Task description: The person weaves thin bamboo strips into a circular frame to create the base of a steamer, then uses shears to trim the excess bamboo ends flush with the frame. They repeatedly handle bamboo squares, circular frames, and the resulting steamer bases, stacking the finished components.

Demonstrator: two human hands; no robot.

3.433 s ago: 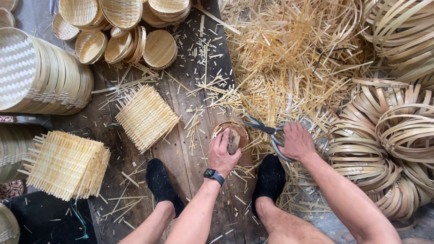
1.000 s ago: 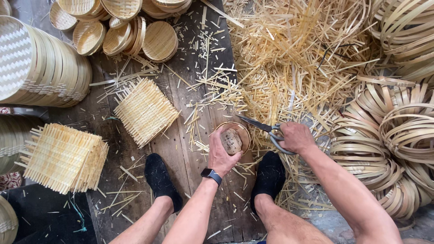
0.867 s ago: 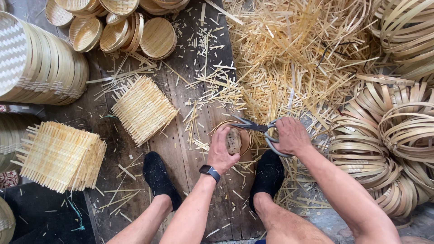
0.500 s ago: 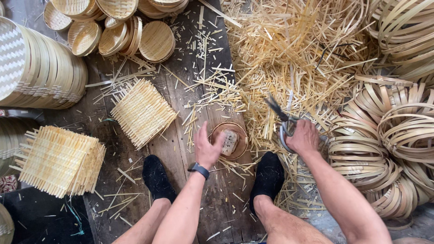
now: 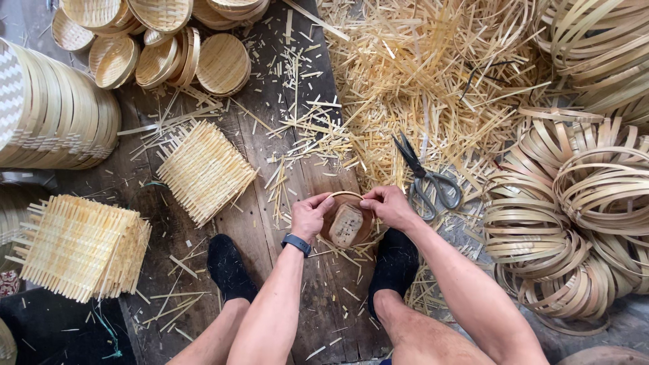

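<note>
- Nearest me, my forearms and legs run up from the bottom edge, which cuts them off; my feet in black socks [image 5: 230,267] rest on the dark wooden floor [image 5: 263,155].
- My left hand [image 5: 307,216] and right hand [image 5: 391,206] are close together, each pinching the rim of a small round bamboo ring [image 5: 346,223] that sits between my feet. A pale, oblong patch lies inside the ring; I cannot tell what it is. My left wrist carries a black watch [image 5: 296,243].
- Just beyond my right hand, a pair of scissors [image 5: 426,177] lies on the floor with nobody holding it, its blades pointing away from me.
- To the left, two woven square mats: one [image 5: 205,170] lies flat, and a thicker stack [image 5: 81,247] sits nearer the frame edge.
- To the right, coiled bamboo strip hoops [image 5: 574,203] are heaped up, partly cut off by the edge.
- Farther off, a heap of straw-coloured bamboo offcuts [image 5: 439,74] covers the floor.
- At the far left, round woven basket lids [image 5: 155,47] and a stacked row of larger trays [image 5: 54,115] run partly out of frame.
</note>
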